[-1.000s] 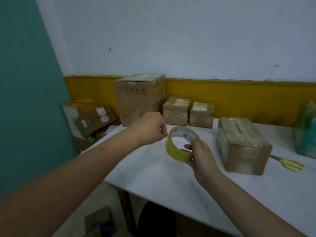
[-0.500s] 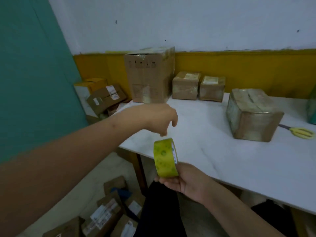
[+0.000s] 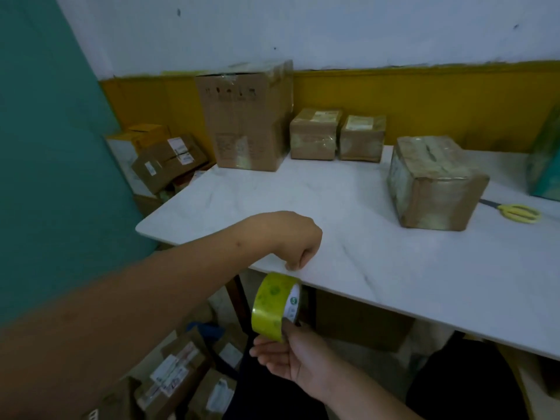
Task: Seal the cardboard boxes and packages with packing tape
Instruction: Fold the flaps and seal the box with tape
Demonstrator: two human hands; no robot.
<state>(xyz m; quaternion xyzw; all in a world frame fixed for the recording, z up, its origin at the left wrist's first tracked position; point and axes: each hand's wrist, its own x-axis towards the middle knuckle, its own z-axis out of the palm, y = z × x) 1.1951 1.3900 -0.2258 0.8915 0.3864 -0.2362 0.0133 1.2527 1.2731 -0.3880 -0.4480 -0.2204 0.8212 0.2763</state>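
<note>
A roll of yellowish packing tape [image 3: 271,307] stands on edge just below the front edge of the white table [image 3: 363,268]. My right hand [image 3: 300,359] holds it from underneath, thumb on its side. My left hand [image 3: 291,237] hovers over the table edge right above the roll, fingertips pinched together at the tape's loose end; the clear strip itself is barely visible. A tape-wrapped cardboard box [image 3: 433,183] sits on the table to the right. A tall box [image 3: 245,116] and two small boxes [image 3: 313,134] [image 3: 360,137] stand at the back wall.
Yellow-handled scissors [image 3: 521,213] lie right of the wrapped box, with a teal package [image 3: 545,159] behind them. Labelled parcels [image 3: 178,371] litter the floor under my arms. More boxes [image 3: 163,162] are piled beyond the table's left end.
The roll has come down from above the table to below its front edge, turned edge-on. My left hand dropped with it to the table edge. My view tilted downward.
</note>
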